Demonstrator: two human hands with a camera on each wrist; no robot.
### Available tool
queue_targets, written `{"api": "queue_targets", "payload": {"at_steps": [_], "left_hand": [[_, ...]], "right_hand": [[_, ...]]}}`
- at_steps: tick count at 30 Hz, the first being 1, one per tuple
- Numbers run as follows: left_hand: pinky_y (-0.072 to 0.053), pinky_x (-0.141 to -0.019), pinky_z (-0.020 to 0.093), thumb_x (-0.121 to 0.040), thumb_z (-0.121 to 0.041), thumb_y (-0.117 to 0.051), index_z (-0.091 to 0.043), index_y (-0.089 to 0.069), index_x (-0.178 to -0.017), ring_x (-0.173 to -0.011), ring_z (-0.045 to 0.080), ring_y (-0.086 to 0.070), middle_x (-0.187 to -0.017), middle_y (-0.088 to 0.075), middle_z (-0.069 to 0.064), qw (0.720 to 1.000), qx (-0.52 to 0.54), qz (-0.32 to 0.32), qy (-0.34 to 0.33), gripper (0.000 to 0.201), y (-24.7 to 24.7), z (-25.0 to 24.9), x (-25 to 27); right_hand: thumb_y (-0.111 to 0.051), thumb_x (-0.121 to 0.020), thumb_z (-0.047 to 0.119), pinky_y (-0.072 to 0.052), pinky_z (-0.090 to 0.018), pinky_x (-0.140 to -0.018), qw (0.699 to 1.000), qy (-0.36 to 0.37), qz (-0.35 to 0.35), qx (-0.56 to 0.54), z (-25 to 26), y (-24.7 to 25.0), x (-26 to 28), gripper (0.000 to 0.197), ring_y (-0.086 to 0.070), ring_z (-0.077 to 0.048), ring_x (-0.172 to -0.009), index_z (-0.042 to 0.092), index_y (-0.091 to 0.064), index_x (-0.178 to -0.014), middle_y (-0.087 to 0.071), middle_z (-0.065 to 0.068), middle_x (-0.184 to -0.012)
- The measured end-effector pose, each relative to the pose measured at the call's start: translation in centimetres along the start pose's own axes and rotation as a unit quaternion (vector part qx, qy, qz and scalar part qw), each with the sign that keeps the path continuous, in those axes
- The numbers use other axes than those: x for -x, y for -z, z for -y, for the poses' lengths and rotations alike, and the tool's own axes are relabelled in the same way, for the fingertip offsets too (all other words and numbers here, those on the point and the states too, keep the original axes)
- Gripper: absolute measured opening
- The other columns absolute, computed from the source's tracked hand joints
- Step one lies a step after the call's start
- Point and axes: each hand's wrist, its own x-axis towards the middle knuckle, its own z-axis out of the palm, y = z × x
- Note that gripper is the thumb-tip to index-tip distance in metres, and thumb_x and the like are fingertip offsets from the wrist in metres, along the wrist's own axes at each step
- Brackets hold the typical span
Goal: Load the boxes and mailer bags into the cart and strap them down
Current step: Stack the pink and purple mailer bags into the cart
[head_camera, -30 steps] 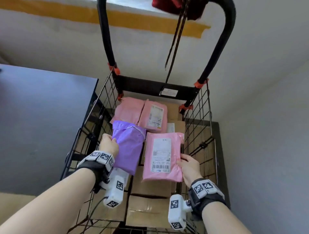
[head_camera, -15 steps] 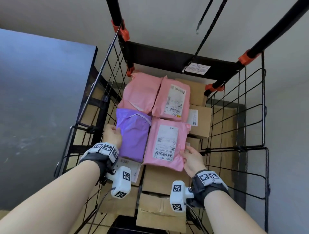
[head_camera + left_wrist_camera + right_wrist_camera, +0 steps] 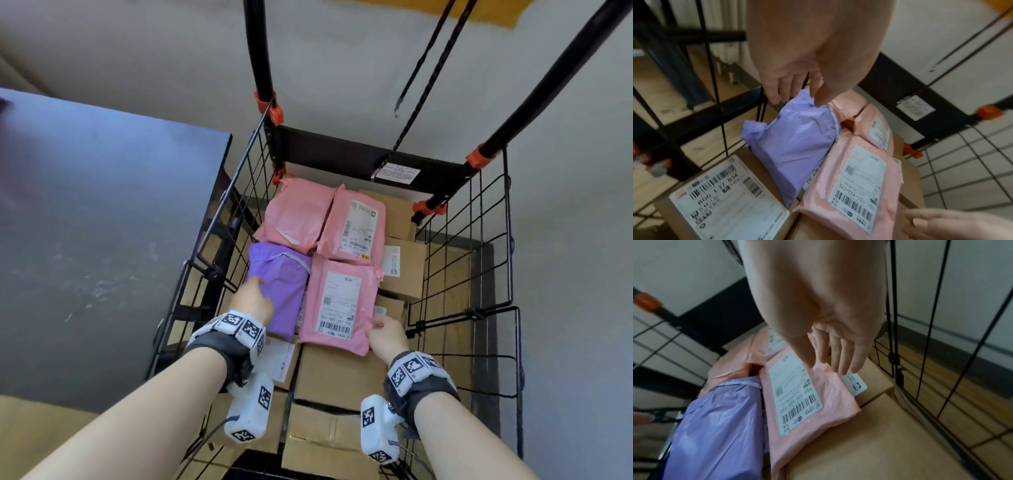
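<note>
Looking down from the head camera, I record both hands over the load in the wire cart (image 3: 493, 274). Nearest to me lie cardboard boxes (image 3: 337, 380), stacked across the cart floor; one at the left carries a large white shipping label (image 3: 729, 199). My left hand (image 3: 251, 303) hovers at the near left edge of the purple mailer bag (image 3: 279, 284); the left wrist view shows its fingers (image 3: 774, 87) straight and relaxed, gripping nothing, and I cannot tell whether they touch the bag. My right hand (image 3: 387, 334) sits at the near right corner of the front pink mailer bag (image 3: 339, 301); its fingers (image 3: 840, 356) are extended and released, tips at the bag's right edge, contact not confirmed. The purple bag and the front pink bag lie side by side, touching, on top of the boxes. Beyond them, two further pink mailer bags (image 3: 352, 228) lie side by side against the cart's back plate (image 3: 342, 159). A black strap (image 3: 421, 65) hangs loose from above, between the handle posts (image 3: 260, 48), not across the load. A dark desk (image 3: 102, 222) stands left of the cart.
</note>
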Motion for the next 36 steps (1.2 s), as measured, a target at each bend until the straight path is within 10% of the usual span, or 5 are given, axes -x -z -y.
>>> {"api": "queue_targets", "payload": {"at_steps": [7, 18, 36], "left_hand": [[-0.046, -0.086, 0.034, -0.094, -0.025, -0.041, -0.004, -0.058, -0.11, -0.11, 0.033, -0.058, -0.118, -0.062, 0.016, 0.983, -0.157, -0.01, -0.091, 0.031, 3.5, -0.6, 8.7], [-0.047, -0.088, 0.034, -0.093, -0.03, -0.043, -0.007, -0.062, -0.108, -0.109, 0.033, -0.06, -0.116, -0.064, 0.016, 0.981, -0.098, -0.111, -0.127, 0.033, 14.7, 7.1, 24.2], [-0.045, -0.092, 0.033, -0.092, -0.022, -0.045, -0.008, -0.061, -0.114, -0.113, 0.031, -0.058, -0.12, -0.063, 0.014, 0.969, -0.122, -0.199, -0.085, 0.031, 43.9, 29.6, 15.8]], "right_hand": [[-0.05, -0.091, 0.017, -0.044, -0.025, -0.074, 0.977, 0.128, 0.002, 0.171, 1.8, 2.6, 8.3, 0.02, -0.062, -0.028, -0.097, 0.007, -0.065, -0.1, -0.066, -0.011, -0.107], [-0.049, -0.089, 0.017, -0.036, -0.024, -0.054, 0.905, 0.296, -0.048, 0.302, 7.8, 0.9, 25.9, 0.027, -0.048, -0.024, -0.065, 0.011, -0.047, -0.063, -0.049, -0.006, -0.064], [-0.053, -0.091, 0.028, -0.046, -0.028, -0.085, 0.886, 0.357, -0.048, 0.291, 29.4, -22.5, 39.2, 0.029, -0.061, -0.03, -0.106, 0.006, -0.07, -0.101, -0.069, -0.012, -0.108]]}}
